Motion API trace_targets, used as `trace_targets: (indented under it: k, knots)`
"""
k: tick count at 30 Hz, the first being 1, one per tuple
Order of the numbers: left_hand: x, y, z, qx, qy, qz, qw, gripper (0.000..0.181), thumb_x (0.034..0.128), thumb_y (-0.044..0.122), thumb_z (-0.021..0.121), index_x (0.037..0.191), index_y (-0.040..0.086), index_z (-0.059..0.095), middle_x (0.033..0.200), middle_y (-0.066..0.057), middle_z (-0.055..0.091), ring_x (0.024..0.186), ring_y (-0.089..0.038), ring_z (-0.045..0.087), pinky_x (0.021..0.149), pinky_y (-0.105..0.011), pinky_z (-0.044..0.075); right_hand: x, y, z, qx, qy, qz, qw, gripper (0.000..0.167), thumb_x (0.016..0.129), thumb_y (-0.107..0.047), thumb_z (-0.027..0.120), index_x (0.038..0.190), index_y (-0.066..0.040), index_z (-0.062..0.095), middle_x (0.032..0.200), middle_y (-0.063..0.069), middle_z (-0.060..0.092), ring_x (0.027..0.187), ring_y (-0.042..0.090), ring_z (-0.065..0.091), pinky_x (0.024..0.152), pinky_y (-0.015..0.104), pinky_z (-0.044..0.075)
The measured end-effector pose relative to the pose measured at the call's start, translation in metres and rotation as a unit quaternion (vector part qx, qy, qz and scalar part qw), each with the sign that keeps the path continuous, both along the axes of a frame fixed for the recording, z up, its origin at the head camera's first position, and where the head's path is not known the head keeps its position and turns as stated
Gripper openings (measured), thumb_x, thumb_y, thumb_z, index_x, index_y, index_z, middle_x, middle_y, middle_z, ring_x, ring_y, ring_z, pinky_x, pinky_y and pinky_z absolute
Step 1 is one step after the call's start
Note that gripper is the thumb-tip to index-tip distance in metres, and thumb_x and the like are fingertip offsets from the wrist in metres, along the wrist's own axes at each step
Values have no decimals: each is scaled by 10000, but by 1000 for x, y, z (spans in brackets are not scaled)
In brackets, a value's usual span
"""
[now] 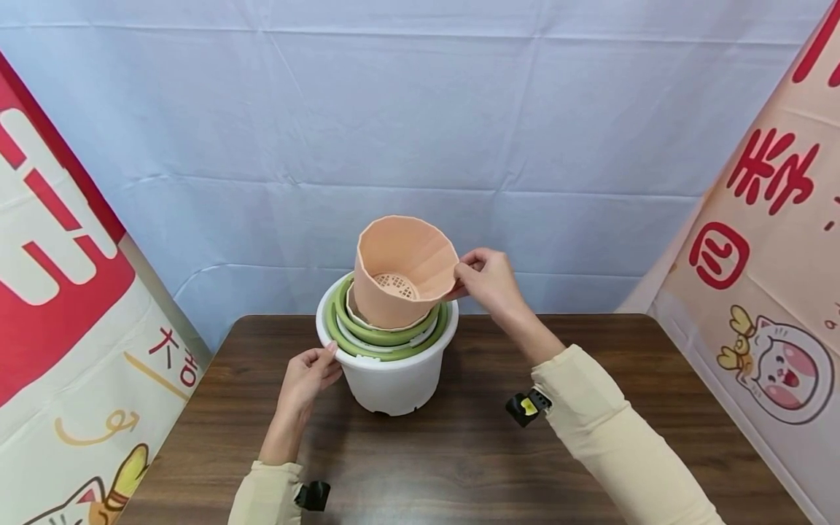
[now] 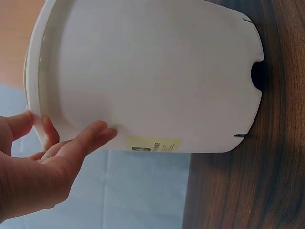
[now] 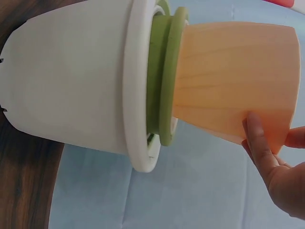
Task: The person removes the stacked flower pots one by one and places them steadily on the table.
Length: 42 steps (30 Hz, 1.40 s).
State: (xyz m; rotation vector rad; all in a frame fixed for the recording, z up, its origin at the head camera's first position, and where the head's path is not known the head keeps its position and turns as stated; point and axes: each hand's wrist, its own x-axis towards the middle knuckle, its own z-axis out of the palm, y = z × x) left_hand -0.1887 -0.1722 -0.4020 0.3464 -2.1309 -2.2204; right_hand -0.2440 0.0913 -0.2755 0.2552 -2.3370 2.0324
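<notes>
Pot, peach [image 1: 403,273]: tilted toward the right, lower end within the mouth of the nested stack, base hidden from the side. Right grip [image 1: 487,281] pinches its right rim, thumb against fingers. Left grip [image 1: 310,375] pinches the white pot's [image 1: 394,383] near-left rim, probably to steady the outer pot against the tug above. Green rims [image 1: 394,355] sit nested inside; white pot upright on the desk [image 1: 492,467], far side.
</notes>
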Motion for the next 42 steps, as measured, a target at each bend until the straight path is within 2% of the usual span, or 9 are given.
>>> trace_targets:
  k: [5, 12, 15, 22, 32, 42]
  knots:
    - [0, 1, 0, 55, 18, 30, 10000, 328, 944, 181, 525, 1031, -136, 512, 865, -73, 620, 851, -129, 614, 840, -352, 501, 0, 7, 7, 27, -40, -57, 10000, 237, 818, 17, 441, 1005, 153, 495, 787, 282, 582, 544, 225, 644, 606, 377, 564]
    - [-1, 1, -1, 115, 37, 32, 9999, 314, 942, 171, 526, 1016, -134, 513, 850, -67, 626, 836, -122, 617, 823, -336, 510, -2, 21, 15, -159, 70, -154, 9997, 233, 789, 56, 428, 976, 181, 488, 698, 204, 576, 528, 217, 636, 626, 456, 548]
    - [-1, 0, -1, 126, 30, 30, 9999, 311, 943, 170, 524, 1015, -132, 514, 855, -75, 627, 827, -117, 617, 833, -347, 505, -2, 29, 17, -139, 116, -171, 9997, 228, 799, 56, 423, 973, 190, 483, 674, 172, 575, 534, 211, 639, 610, 411, 559]
    - [0, 0, 1, 67, -14, -4, 10000, 340, 945, 191, 524, 1045, -134, 511, 875, -82, 627, 861, -137, 617, 863, -371, 486, -2, 46, 21, -42, 174, -351, 9992, 226, 835, 32, 418, 965, 203, 489, 758, 220, 573, 529, 193, 638, 608, 344, 565]
    - [0, 1, 1, 7, -36, 16, 10000, 333, 943, 200, 527, 1025, -123, 520, 874, -76, 618, 856, -134, 613, 877, -393, 476, -5, 71, 20, 301, 117, -919, 9952, 242, 827, 7, 421, 967, 186, 502, 691, 149, 624, 527, 194, 641, 610, 358, 563]
    - [0, 1, 1, 66, -26, -16, 10000, 341, 944, 204, 526, 1042, -121, 509, 887, -73, 619, 897, -156, 610, 898, -408, 455, -9, 94, 10, 565, -6, -1327, 9895, 225, 851, -34, 437, 944, 160, 505, 610, 74, 625, 517, 187, 639, 584, 332, 561]
